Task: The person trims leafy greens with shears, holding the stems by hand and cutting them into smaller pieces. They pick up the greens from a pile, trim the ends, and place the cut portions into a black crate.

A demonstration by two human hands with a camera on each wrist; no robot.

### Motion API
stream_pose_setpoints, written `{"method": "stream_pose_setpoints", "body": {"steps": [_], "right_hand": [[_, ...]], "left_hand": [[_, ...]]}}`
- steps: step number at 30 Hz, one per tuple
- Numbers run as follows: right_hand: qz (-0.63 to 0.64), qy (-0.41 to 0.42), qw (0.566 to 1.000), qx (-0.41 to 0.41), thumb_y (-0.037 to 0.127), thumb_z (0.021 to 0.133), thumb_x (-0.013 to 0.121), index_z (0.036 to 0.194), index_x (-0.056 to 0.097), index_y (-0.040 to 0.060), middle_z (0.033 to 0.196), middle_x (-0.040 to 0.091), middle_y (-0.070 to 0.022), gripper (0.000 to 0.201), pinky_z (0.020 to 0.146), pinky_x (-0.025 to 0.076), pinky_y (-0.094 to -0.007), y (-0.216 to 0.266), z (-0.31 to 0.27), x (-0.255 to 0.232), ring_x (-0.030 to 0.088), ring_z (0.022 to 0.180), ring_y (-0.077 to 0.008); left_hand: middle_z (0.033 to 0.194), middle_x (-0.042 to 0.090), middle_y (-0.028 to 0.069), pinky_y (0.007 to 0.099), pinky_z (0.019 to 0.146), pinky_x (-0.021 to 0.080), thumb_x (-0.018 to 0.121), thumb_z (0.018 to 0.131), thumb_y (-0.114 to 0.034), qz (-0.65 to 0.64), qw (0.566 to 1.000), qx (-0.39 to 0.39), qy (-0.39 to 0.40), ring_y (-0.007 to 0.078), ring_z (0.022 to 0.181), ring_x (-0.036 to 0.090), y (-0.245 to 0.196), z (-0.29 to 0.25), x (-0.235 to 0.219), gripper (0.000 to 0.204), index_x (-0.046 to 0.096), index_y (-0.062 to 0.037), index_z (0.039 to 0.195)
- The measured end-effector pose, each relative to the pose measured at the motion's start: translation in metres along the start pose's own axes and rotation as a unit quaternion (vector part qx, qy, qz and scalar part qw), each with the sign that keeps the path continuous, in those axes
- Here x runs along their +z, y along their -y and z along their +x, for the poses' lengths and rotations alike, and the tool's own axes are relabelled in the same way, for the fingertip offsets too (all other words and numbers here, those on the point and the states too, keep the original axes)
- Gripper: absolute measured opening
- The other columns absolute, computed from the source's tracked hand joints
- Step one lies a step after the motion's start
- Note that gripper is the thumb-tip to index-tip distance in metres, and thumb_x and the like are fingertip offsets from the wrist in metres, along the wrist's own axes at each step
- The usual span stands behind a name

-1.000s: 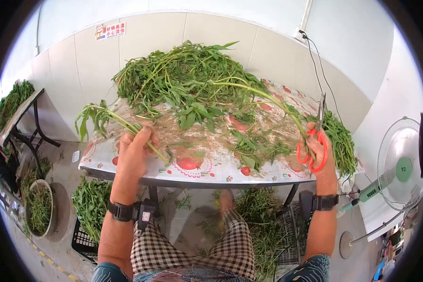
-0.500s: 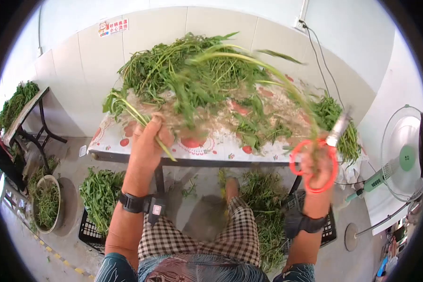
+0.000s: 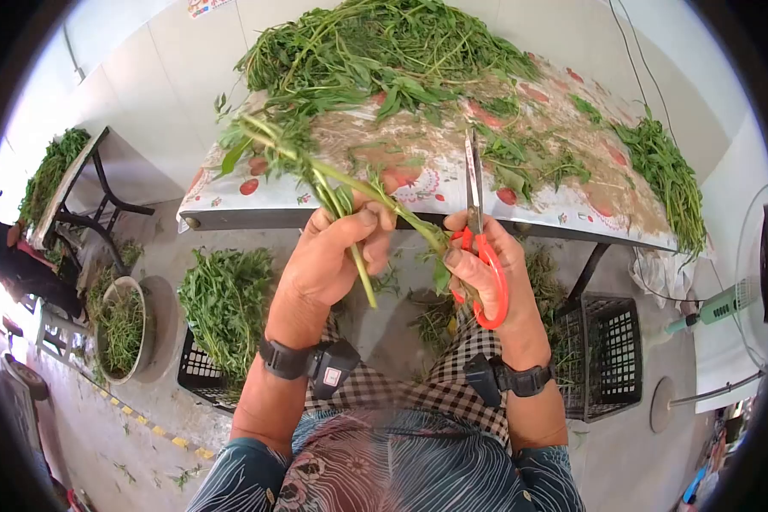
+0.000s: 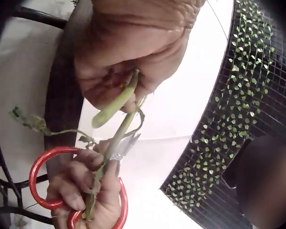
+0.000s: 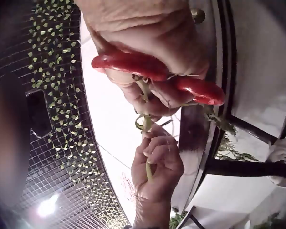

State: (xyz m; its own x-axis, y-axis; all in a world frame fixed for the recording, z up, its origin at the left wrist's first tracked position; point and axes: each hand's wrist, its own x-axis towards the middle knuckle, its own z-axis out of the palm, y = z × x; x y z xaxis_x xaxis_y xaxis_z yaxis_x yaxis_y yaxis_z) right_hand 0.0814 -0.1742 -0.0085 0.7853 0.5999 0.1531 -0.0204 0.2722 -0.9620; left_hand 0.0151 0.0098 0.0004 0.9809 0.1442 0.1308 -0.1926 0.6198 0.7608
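Observation:
In the head view my left hand point(image 3: 337, 252) grips several green stems point(image 3: 364, 275) whose leafy ends point up and left. My right hand point(image 3: 495, 277) holds red-handled scissors point(image 3: 491, 282), blades up and slightly parted, and pinches the lower end of a long thick stem point(image 3: 418, 224). That stem runs across to my left hand, whose fingers touch it. The left wrist view shows a cut stem end point(image 4: 109, 110) sticking out of my left hand point(image 4: 133, 47). Seen from the right wrist, the red handles point(image 5: 133, 66) lie around my right hand point(image 5: 157, 38).
A large heap of greens point(image 3: 375, 51) lies at the back of the patterned table point(image 3: 316, 198), with a bunch point(image 3: 670, 183) at its right edge. Below stand black crates point(image 3: 614, 350) and a round tub point(image 3: 145, 341). A fan point(image 3: 725, 303) stands right; a person point(image 3: 26, 273) is far left.
Both hands have come together in front of the table's edge. The long stem in my right hand has swung left and now meets my left hand. The head view has shifted, showing more floor.

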Motion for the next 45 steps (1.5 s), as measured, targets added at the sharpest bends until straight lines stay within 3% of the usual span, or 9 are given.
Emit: {"method": "stream_pose_setpoints", "body": {"steps": [9, 13, 18, 20, 23, 29, 38, 41, 45], "right_hand": [[0.035, -0.117, 0.992, -0.028, 0.025, 0.083, 0.061, 0.111, 0.048, 0.0029, 0.082, 0.061, -0.0079, 0.038, 0.053, 0.044, -0.0229, -0.022, -0.026, -0.033, 0.056, 0.061, -0.0133], [0.139, 0.025, 0.989, 0.050, 0.031, 0.085, 0.057, 0.129, 0.034, 0.0054, 0.113, 0.054, -0.0160, 0.056, 0.076, 0.047, -0.0294, -0.038, -0.067, -0.057, 0.054, 0.097, -0.0200], [0.070, 0.161, 0.961, 0.214, 0.032, 0.081, 0.060, 0.135, 0.028, 0.0069, 0.130, 0.041, -0.0142, 0.067, 0.096, 0.034, -0.0364, -0.050, -0.094, -0.059, 0.035, 0.123, -0.0219], [-0.080, 0.224, 0.963, 0.124, 0.034, 0.080, 0.061, 0.137, 0.025, 0.0075, 0.128, 0.043, -0.0145, 0.072, 0.096, 0.033, -0.0329, -0.051, -0.094, -0.051, 0.039, 0.119, -0.0229], [-0.157, 0.197, 0.956, 0.150, 0.032, 0.080, 0.063, 0.138, 0.025, 0.0075, 0.126, 0.044, -0.0146, 0.074, 0.094, 0.034, -0.0317, -0.066, -0.095, -0.055, 0.043, 0.114, -0.0227], [-0.041, 0.123, 0.963, 0.237, 0.020, 0.079, 0.065, 0.136, 0.028, 0.0075, 0.123, 0.046, -0.0130, 0.069, 0.093, 0.034, -0.0322, -0.067, -0.103, -0.062, 0.044, 0.111, -0.0195], [-0.162, 0.088, 0.983, 0.003, 0.008, 0.080, 0.061, 0.136, 0.024, 0.0030, 0.125, 0.042, -0.0102, 0.067, 0.095, 0.034, -0.0311, -0.052, -0.070, -0.017, 0.041, 0.115, -0.0194], [-0.197, 0.066, 0.978, -0.006, 0.040, 0.081, 0.062, 0.135, 0.026, 0.0034, 0.123, 0.046, -0.0138, 0.075, 0.091, 0.037, -0.0348, -0.055, -0.061, -0.011, 0.045, 0.112, -0.0214], [-0.131, 0.033, 0.991, 0.006, 0.031, 0.084, 0.061, 0.132, 0.029, 0.0013, 0.117, 0.046, -0.0112, 0.065, 0.085, 0.041, -0.0293, -0.058, -0.059, -0.006, 0.047, 0.103, -0.0171]], "left_hand": [[0.069, 0.055, 0.0012, 0.0241, 0.047, 0.032, 0.054, 0.089, -0.019, 0.019, 0.991, 0.080, -0.104, 0.0106, 0.057, 0.045, 0.003, 0.000, -0.014, 0.023, 0.056, -0.0038, 0.105], [0.069, 0.055, 0.0014, 0.0239, 0.047, 0.033, 0.053, 0.089, -0.019, 0.007, 0.991, 0.083, -0.110, 0.0104, 0.057, 0.046, 0.001, 0.001, -0.014, 0.022, 0.057, -0.0034, 0.104], [0.070, 0.055, 0.0013, 0.0238, 0.048, 0.034, 0.053, 0.090, -0.019, 0.021, 0.992, 0.078, -0.099, 0.0103, 0.058, 0.047, 0.009, 0.001, -0.011, 0.021, 0.057, -0.0037, 0.103], [0.070, 0.056, 0.0012, 0.0238, 0.048, 0.034, 0.053, 0.090, -0.019, 0.028, 0.990, 0.078, -0.110, 0.0103, 0.057, 0.047, 0.010, 0.000, -0.011, 0.021, 0.057, -0.0039, 0.104], [0.070, 0.056, 0.0011, 0.0240, 0.048, 0.034, 0.054, 0.090, -0.019, 0.022, 0.988, 0.086, -0.126, 0.0101, 0.056, 0.047, 0.008, 0.000, -0.010, 0.021, 0.058, -0.0041, 0.103], [0.070, 0.056, 0.0012, 0.0242, 0.047, 0.035, 0.055, 0.089, -0.020, 0.016, 0.988, 0.092, -0.126, 0.0098, 0.057, 0.047, 0.007, 0.001, -0.013, 0.020, 0.059, -0.0043, 0.101], [0.070, 0.057, 0.0013, 0.0237, 0.048, 0.036, 0.055, 0.088, -0.020, 0.061, 0.989, 0.063, -0.116, 0.0099, 0.057, 0.049, 0.014, 0.000, -0.012, 0.020, 0.059, -0.0046, 0.100], [0.070, 0.059, 0.0010, 0.0235, 0.048, 0.037, 0.056, 0.088, -0.020, 0.093, 0.990, 0.044, -0.094, 0.0095, 0.057, 0.051, 0.020, -0.003, -0.006, 0.019, 0.059, -0.0045, 0.099], [0.069, 0.059, 0.0007, 0.0239, 0.049, 0.039, 0.056, 0.088, -0.020, 0.106, 0.990, 0.024, -0.087, 0.0091, 0.056, 0.052, 0.029, -0.005, -0.006, 0.019, 0.060, -0.0041, 0.098]]}}
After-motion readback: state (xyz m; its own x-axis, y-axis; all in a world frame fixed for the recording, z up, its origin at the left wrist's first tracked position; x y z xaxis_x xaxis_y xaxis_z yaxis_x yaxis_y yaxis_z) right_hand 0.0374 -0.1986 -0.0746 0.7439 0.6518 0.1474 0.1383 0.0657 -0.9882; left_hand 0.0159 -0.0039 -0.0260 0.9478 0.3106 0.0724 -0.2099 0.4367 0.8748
